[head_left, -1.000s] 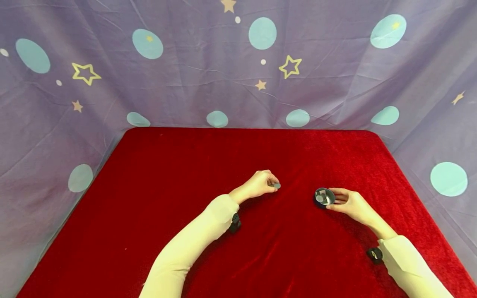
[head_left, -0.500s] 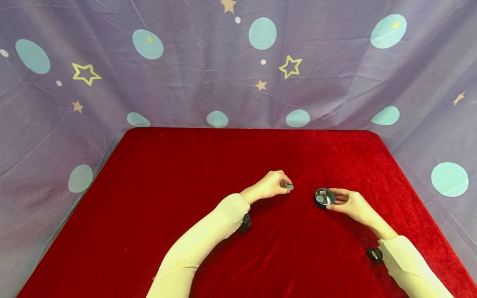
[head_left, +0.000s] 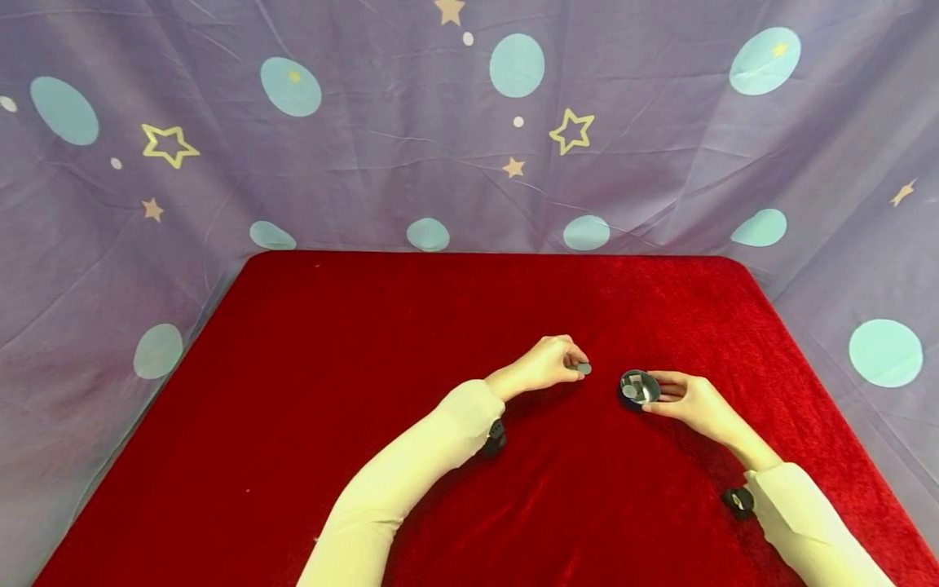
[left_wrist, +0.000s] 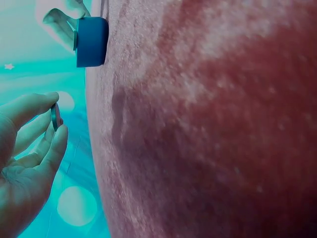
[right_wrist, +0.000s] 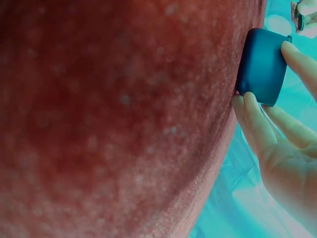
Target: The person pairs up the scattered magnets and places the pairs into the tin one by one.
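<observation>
My left hand (head_left: 544,364) pinches a small flat grey disc (head_left: 584,368) between thumb and fingertips, held above the cloth. Edge-on in the left wrist view, the disc (left_wrist: 55,116) looks thin and dark. To its right, a short round dark-blue cup (right_wrist: 262,67) stands upright on the red cloth. Its mouth faces up, showing a shiny inside with a round grey piece and paler pieces that are hard to make out. The right hand (head_left: 697,405) grips this cup from its right side, thumb and fingers around the wall. A narrow gap separates the disc from the cup.
A red velvety cloth (head_left: 367,342) covers the table. Behind it and at both sides hangs a purple curtain (head_left: 411,163) with stars and dots. Each wrist carries a small black camera, such as the left camera (head_left: 495,439).
My left hand has moved right with the disc, closing most of the distance to the cup. The right hand and the cup have stayed in place.
</observation>
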`<state>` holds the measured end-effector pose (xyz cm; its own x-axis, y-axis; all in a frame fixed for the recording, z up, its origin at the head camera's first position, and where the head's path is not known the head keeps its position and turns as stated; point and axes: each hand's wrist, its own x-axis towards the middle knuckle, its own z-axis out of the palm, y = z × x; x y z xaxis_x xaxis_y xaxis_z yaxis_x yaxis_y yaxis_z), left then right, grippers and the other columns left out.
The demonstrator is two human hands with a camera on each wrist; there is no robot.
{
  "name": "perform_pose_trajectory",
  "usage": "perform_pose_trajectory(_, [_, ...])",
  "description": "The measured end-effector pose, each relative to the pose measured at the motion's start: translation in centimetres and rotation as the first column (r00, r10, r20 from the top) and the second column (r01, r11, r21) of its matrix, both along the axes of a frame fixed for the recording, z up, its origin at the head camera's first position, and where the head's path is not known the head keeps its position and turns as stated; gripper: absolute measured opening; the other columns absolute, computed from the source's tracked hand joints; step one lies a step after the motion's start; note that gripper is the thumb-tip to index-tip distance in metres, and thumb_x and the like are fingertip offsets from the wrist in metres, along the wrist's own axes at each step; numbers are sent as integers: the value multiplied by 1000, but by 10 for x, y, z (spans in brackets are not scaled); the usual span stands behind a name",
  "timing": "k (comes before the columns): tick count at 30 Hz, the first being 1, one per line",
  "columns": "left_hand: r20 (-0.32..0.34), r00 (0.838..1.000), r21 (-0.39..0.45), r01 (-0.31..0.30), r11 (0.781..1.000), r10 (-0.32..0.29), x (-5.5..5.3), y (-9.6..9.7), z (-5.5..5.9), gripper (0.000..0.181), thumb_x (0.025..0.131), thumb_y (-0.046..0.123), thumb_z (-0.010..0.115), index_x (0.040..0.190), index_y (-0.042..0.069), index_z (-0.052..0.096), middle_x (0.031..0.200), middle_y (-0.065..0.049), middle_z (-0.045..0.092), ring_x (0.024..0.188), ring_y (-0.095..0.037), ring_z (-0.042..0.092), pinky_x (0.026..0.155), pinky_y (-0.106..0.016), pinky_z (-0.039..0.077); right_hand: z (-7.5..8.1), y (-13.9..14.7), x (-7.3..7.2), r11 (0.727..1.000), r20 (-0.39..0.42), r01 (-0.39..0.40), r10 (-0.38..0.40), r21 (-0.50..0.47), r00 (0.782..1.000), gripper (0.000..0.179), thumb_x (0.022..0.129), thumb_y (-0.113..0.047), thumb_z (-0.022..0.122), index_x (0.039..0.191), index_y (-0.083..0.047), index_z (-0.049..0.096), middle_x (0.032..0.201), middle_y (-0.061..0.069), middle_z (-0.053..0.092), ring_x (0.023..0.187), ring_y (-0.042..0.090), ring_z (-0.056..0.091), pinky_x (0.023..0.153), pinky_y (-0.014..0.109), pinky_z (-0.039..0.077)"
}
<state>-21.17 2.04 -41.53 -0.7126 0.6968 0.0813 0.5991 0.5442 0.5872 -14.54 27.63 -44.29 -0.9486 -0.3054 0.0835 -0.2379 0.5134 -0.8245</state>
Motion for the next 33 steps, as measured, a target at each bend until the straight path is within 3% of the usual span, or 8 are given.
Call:
perform_pose_trajectory(2, [-13, 1000, 0, 9, 1000, -9, 0, 3, 1, 22, 77, 10, 67, 98, 3, 67, 83, -4, 58, 76, -10, 56, 64, -9, 40, 0, 0, 0, 1000, -4, -1, 1, -5, 1000, 51, 73, -14, 72, 112, 12, 52, 104, 24, 60, 84, 15, 63, 66, 17, 49])
perform_pose_trajectory(12, [-14, 999, -16, 35, 999, -35, 2, 18, 3, 21, 78, 12, 67, 97, 5, 68, 84, -3, 58, 75, -8, 56, 64, -8, 39, 4, -3, 2, 998, 64, 27, -31, 57, 997, 54, 75, -15, 71, 116, 12, 49, 110, 27, 55, 92, 33, 60, 70, 18, 48])
perform_pose_trajectory(33, [-5, 998, -53, 67, 996, -68, 5, 47, 5, 21, 77, 15, 68, 97, 8, 69, 83, 2, 58, 75, -3, 54, 64, -6, 38, 3, -1, 1, 998, 87, 26, -30, 54, 996, 56, 75, -16, 70, 117, 14, 47, 111, 29, 54, 93, 36, 59, 71, 25, 50])
